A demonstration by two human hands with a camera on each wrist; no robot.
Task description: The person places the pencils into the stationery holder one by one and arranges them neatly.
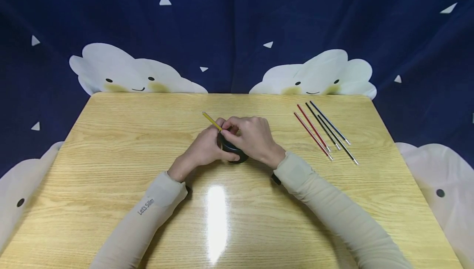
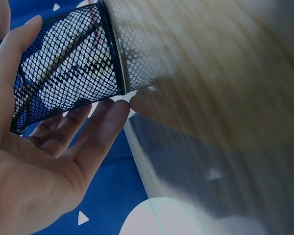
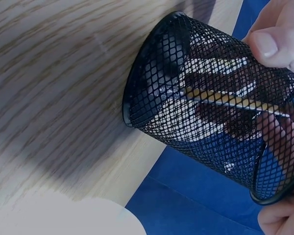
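Note:
A black wire-mesh pencil cup (image 1: 240, 156) stands upright on the table, mostly covered by the hands in the head view. My left hand (image 1: 205, 147) holds it around the side, thumb (image 2: 14, 49) on one face and fingers (image 2: 95, 132) curled round the other. At the rim, my right hand (image 1: 253, 137) pinches a yellow pencil (image 1: 212, 121) that slants out to the upper left. Through the mesh in the right wrist view, the pencil's lower part (image 3: 225, 99) shows inside the cup.
On the right of the wooden table (image 1: 111, 137) lie several pencils side by side: two red (image 1: 312, 136), two black (image 1: 332, 133) and one blue (image 1: 329, 121), with pale ends toward me. A dark blue curtain (image 1: 233, 26) with clouds hangs behind the table.

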